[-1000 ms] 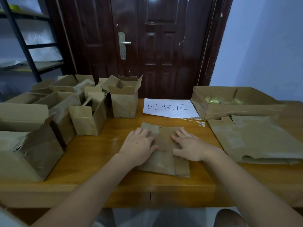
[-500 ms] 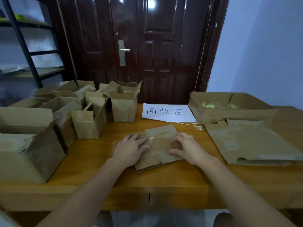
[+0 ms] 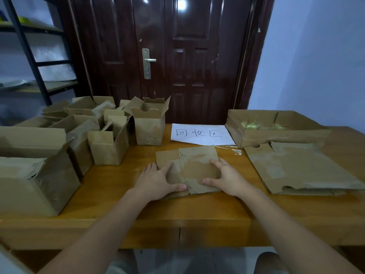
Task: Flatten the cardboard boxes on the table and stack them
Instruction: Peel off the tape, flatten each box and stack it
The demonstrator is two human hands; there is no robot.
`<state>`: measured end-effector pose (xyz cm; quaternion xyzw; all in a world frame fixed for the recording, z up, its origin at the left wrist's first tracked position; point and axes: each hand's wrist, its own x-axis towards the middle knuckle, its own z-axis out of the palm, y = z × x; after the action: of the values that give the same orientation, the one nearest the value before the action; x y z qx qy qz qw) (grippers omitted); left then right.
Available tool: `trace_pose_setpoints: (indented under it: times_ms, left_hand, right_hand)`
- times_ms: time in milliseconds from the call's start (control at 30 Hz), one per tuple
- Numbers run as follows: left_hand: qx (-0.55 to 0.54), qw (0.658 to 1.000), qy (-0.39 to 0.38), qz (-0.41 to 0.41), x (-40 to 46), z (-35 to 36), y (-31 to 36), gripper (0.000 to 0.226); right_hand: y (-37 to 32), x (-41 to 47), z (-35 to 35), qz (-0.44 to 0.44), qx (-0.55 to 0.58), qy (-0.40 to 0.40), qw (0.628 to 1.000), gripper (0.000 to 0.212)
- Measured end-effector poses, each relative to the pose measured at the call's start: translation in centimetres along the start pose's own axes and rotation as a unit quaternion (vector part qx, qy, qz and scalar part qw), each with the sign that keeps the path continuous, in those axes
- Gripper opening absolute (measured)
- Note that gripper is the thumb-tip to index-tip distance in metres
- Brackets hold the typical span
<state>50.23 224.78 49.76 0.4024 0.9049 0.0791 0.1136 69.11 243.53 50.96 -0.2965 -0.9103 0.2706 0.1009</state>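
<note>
Now your flat box [image 3: 194, 167] lies mid-bench, near the front edge. Your left hand [image 3: 158, 179] & right hand [image 3: 227, 177] press on it w/ spread fingers, thumbs along its near edge. Upright boxes [image 3: 110, 143] crowd the left; a flattened sheet [image 3: 300, 169] lies right; a paper sign [image 3: 201, 134] sits behind on the bench [image 3: 197, 214].
</note>
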Motion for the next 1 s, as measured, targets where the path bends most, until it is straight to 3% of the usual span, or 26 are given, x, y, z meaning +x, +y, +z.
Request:
trace_pose_setpoints:
  times_ms: [167, 267, 467, 667, 1000]
  left_hand:
    - [-0.107, 0.992, 0.059, -0.002, -0.3, -0.1, 1.2, 0.133]
    - [-0.184, 0.983, 0.025, 0.007, 0.1, -1.0, 3.0, 0.144]
    - [-0.211, 0.974, -0.005, 0.083, 1.9, -2.4, 9.6, 0.149]
    - [-0.306, 0.937, -0.066, 0.159, 4.1, -1.6, 19.2, 0.125]
    - [-0.239, 0.944, -0.136, 0.183, 6.8, 2.1, 31.5, 0.121]
  right_hand:
    - [-0.6, -0.3, -0.5, -0.026, 0.027, 0.048, 0.998, 0.105]
    - [-0.4, -0.1, -2.6, -0.012, 0.004, 0.054, 0.998, 0.107]
    - [2.5, -1.2, -8.9, 0.038, -0.012, 0.106, 0.994, 0.106]
    - [9.5, -4.1, -15.5, 0.096, -0.016, 0.135, 0.986, 0.094]
    - [20.5, -4.4, -20.8, 0.189, -0.078, 0.055, 0.977, 0.1]
